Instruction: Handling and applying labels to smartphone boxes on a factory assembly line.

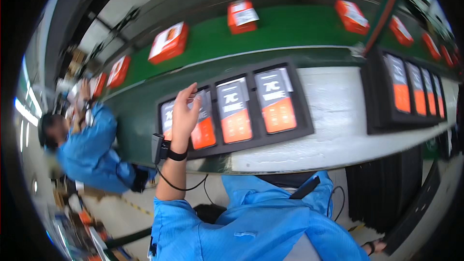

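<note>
My left hand (185,113) is raised over a black foam tray (304,123) on the bench, a strap with a small dark box around its wrist. Its fingers are loosely bent, the thumb apart, and nothing shows between them. Several smartphones with grey and orange screen films lie in the tray's slots. Partly behind my hand is one phone (203,135); to its right sit a middle phone (234,111) and a right-hand phone (275,99). Far down at the lower right, my right hand (379,246) is small and blurred beside a long dark edge (411,217); its fingers are unclear.
Another stack of black trays (382,121) with phones stands to the right. Beyond the bench, a green conveyor belt (208,43) carries several orange boxes (168,42). A slanted post (384,14) rises at the belt's edge. A co-worker in blue (92,140) is at the left.
</note>
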Available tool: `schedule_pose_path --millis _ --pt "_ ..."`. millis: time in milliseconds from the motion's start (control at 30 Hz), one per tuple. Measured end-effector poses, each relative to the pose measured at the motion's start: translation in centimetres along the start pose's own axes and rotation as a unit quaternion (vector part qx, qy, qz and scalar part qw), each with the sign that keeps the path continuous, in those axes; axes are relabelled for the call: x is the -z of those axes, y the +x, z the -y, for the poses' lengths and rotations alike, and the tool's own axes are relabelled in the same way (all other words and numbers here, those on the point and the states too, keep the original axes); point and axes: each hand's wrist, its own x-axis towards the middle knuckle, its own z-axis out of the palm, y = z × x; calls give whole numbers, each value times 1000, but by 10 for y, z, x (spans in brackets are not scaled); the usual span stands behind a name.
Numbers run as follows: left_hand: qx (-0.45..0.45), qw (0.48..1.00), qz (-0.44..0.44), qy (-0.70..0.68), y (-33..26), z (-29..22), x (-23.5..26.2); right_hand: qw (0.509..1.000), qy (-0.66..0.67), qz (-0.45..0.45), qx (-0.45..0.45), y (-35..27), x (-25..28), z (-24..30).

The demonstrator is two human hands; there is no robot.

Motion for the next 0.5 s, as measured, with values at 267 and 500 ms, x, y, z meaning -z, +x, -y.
schedule_pose_path --millis 267,500 --pt "145 967 -123 168 -101 44 57 916 -49 -222 331 -45 -16 226" --pt "285 922 -187 -185 -89 41 73 614 292 412 607 -460 -71 532"
